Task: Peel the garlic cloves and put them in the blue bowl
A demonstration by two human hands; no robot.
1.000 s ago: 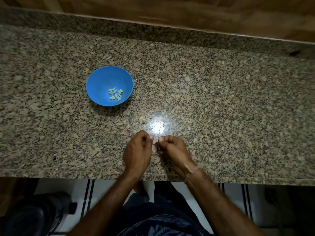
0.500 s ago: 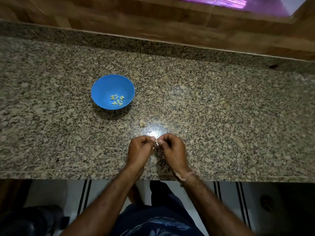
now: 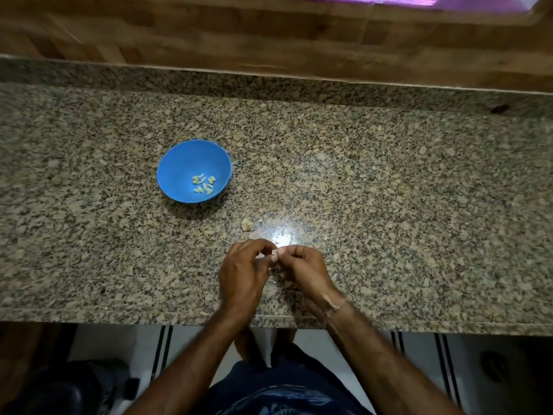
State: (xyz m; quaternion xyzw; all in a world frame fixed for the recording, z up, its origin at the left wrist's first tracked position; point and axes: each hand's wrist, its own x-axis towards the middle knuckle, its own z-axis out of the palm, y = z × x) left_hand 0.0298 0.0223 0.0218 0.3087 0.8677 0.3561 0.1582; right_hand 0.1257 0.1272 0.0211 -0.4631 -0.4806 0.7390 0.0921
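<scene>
L hand (image 3: 242,274) & R hand (image 3: 302,266) met fingertip to fingertip near the front edge of the counter (image 3: 389,205). Both had fingers curled, pinching 1 garlic clove (image 3: 274,251) between them. Clove was mostly hidden & too small to tell its long axis or which way it pointed. At 11 o'clock from the hands, nearby, lay 1 pale scrap (image 3: 247,224) on the granite. Further out at 10 o'clock sat 1 blue bowl (image 3: 176,157), upright, w/ approx. 8 peeled cloves (image 3: 204,184) clustered at its bottom, long axes pointing in mixed directions.
</scene>
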